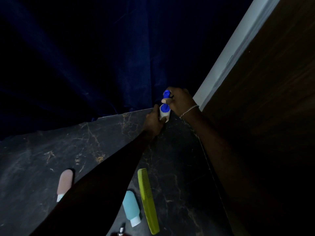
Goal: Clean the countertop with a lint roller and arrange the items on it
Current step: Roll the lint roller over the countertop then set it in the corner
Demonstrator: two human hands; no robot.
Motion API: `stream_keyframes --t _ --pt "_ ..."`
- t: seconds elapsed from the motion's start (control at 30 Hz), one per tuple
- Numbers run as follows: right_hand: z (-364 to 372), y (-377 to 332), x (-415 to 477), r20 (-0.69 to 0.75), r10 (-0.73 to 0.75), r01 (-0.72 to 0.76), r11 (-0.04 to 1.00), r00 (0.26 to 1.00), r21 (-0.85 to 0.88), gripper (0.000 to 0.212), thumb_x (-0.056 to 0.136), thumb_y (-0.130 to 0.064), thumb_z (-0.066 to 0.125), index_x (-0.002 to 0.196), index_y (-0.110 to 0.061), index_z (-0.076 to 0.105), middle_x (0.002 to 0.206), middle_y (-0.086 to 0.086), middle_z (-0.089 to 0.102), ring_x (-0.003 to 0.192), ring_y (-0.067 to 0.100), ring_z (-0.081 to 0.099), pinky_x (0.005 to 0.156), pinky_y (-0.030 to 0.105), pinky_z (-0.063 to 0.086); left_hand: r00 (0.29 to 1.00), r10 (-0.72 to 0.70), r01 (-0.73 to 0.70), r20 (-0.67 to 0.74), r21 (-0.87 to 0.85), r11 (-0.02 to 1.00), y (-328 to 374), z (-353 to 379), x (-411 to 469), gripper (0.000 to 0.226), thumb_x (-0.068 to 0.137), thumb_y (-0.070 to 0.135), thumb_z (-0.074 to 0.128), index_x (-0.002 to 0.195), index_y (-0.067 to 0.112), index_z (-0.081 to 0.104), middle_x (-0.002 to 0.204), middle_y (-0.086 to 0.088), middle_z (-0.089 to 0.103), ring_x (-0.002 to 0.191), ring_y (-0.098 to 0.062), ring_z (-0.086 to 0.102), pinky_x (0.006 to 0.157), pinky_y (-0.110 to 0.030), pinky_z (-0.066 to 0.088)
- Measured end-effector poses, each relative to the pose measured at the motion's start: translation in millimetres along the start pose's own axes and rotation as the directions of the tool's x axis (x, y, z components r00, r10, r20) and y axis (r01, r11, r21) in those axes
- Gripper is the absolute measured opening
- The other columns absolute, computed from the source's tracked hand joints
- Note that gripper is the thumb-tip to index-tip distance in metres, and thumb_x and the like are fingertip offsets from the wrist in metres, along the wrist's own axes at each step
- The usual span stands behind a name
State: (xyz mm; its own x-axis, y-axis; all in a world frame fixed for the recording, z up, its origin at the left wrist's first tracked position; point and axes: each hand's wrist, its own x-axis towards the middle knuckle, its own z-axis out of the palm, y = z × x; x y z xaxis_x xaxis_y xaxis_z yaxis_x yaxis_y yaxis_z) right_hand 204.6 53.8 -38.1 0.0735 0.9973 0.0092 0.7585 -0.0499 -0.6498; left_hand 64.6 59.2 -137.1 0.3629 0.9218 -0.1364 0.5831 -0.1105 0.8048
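The lint roller, with a blue handle and a white roll, stands at the far right corner of the dark marble countertop. My right hand is closed around the blue handle from above. My left hand grips the white roll from the left side. A green comb lies lengthwise near the front. To its left lie a light blue bottle with a white cap and a pink bottle, partly hidden by my left arm.
A dark blue curtain hangs behind the counter's far edge. A brown wooden panel with a white strip rises along the right side. A small metal-tipped object peeks in at the bottom edge.
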Motion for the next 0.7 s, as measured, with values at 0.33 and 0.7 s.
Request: stream_keyframes --t 0.33,0.7 --pt "-2 -4 1 0.020 0.055 -0.055 0.998 0.998 0.005 0.022 0.088 -0.020 0.068 0.107 -0.010 0.062 0.091 0.000 0.062 0.082 0.011 0.056 0.071 0.024 0.045 0.999 -0.022 0.021 0.044 0.026 0.999 0 -5 -3 0.052 0.093 0.031 0.071 0.136 0.018 0.044 0.129 -0.007 0.067 0.118 -0.028 0.065 0.098 -0.045 0.055" --pt "-16 -8 -21 0.051 0.104 -0.105 0.994 0.993 0.027 0.076 0.086 -0.029 0.072 0.150 -0.018 0.032 0.142 0.011 0.053 0.129 0.029 0.052 0.103 0.044 0.046 0.999 -0.007 -0.003 0.041 0.238 0.971 8 -46 -40 0.087 0.092 0.059 0.060 0.160 0.032 0.014 0.166 -0.008 0.031 0.148 -0.031 0.038 0.113 -0.048 0.040"
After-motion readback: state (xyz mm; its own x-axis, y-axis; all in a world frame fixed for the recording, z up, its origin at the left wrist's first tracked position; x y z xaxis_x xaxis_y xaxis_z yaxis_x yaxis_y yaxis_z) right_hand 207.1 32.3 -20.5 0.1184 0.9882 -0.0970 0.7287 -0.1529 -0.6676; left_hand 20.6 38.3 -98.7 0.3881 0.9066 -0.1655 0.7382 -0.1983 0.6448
